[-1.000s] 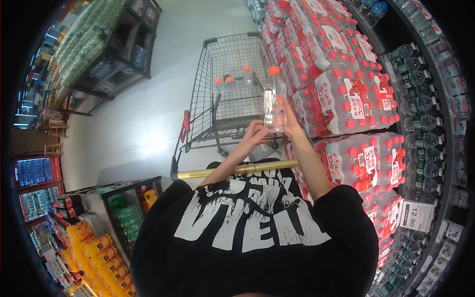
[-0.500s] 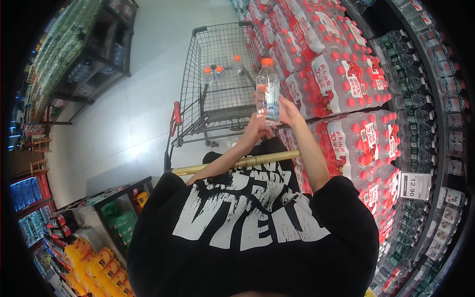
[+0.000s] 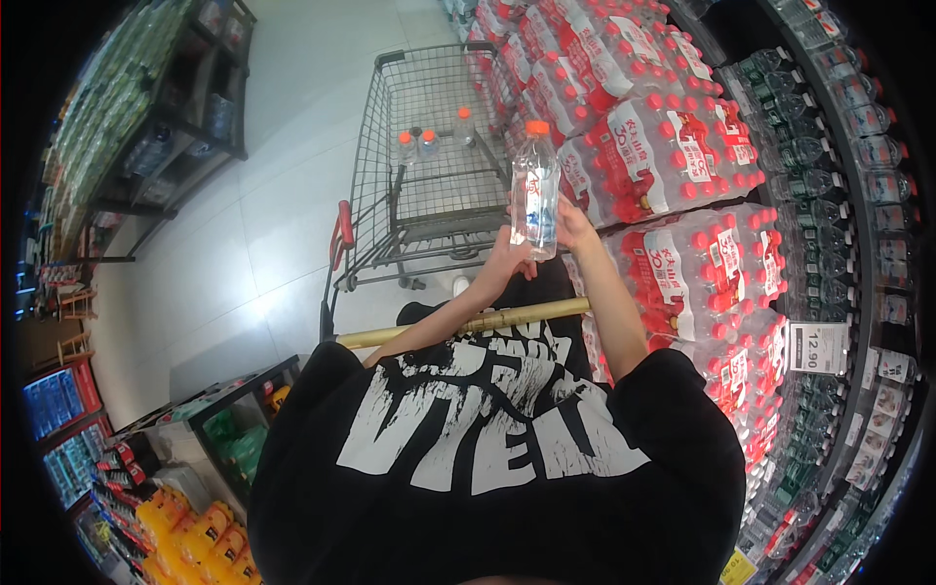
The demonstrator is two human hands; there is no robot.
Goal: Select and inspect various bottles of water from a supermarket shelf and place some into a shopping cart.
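Note:
A clear plastic bottle (image 3: 535, 200) with an orange cap stands upright between my two hands, in front of my chest. My left hand (image 3: 507, 261) is closed round its lower left side. Against its right side, my right hand (image 3: 575, 226) grips it, the fingers partly hidden behind the bottle. Beyond my hands is a wire shopping cart (image 3: 429, 210), with several orange-capped bottles (image 3: 427, 143) inside. The cart's yellow handle bar (image 3: 468, 326) crosses just in front of my black shirt, under my forearms.
Red-capped water bottle packs (image 3: 682, 146) are stacked high along the right, close to the cart. Behind them runs a shelf of bottles (image 3: 814, 234). A dark rack (image 3: 195, 127) stands at the far left across the pale floor (image 3: 244, 234). Yellow-orange bottles (image 3: 200, 536) sit at lower left.
The bottle has turned in my hands, so a different side of its label faces me. It and both hands have shifted slightly right and down.

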